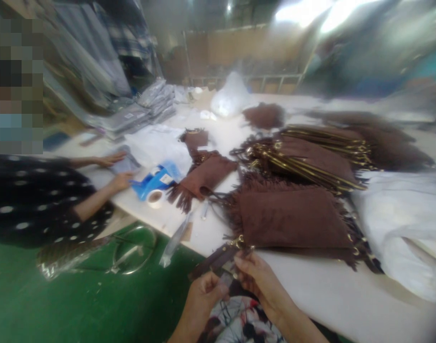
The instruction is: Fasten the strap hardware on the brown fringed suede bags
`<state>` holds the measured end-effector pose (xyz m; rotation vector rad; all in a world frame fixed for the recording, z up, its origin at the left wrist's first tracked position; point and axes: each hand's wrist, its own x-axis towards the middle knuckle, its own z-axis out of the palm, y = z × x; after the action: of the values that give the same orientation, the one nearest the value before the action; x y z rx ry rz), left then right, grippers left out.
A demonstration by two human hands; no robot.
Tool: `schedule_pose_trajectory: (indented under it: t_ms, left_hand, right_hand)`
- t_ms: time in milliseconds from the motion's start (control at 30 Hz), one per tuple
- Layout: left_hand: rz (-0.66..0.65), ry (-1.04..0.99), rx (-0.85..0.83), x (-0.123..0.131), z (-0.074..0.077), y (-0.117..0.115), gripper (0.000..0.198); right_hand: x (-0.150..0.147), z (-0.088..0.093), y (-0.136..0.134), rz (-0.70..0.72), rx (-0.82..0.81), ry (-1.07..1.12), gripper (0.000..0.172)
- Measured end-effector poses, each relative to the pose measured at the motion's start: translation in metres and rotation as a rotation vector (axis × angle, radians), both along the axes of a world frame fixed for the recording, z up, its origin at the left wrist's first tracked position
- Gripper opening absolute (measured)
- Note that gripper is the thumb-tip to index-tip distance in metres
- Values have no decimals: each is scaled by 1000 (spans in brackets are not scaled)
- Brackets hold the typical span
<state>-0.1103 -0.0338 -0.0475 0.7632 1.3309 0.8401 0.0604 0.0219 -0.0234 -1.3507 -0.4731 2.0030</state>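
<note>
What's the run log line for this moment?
left hand: curled, hold unclear; right hand: holding dark strap; brown fringed bag: lying flat beyond hands; co-worker's hands: at grey package; tape roll: beside blue packaging

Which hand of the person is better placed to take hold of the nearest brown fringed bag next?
Probably the right hand: it is close to the near left corner of the fringed bag, while the left hand is farther from it.
</note>
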Motion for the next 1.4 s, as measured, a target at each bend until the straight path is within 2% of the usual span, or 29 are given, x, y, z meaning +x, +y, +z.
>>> schedule_pose_trajectory:
  t_ms: [67,167,300,467,600,767,900,1033,1167,1300,1400]
  left_hand:
    - [-7,-40,-11,-3,2,0,39]
    - [16,-36,25,-2,16,4,40]
    - [2,187,219,15,37,14,27]
    - [-59,444,290,31,42,26,24]
    - [-124,635,234,31,52,29,24]
    - [-219,759,233,36,70,31,21]
    - [-172,618,121,41,66,30,24]
    - [-83,389,0,41,52,28,29]
    - [-50,399,-7,42,47,27,27]
    - [-87,482,2,43,44,26,25]
    - [-90,496,2,39,39,24,23]
  right_hand:
    - [0,0,0,0,-7,-1,45]
    - [-1,-2,0,8,4,-18,46]
    - [-2,-17,0,-2,37,-8,49]
    - [3,-36,0,-37,59,65,62]
    - [10,-33,-4,-2,118,176,54]
    - [7,-33,-4,-41,158,124,39]
    - [4,-37,-4,-88,155,124,36]
    - [13,-27,-5,-46,134,228,39]
    - [18,-18,-6,-5,135,241,37]
    - [9,-24,-3,-70,87,172,49]
    - [5,-24,1,-99,58,138,49]
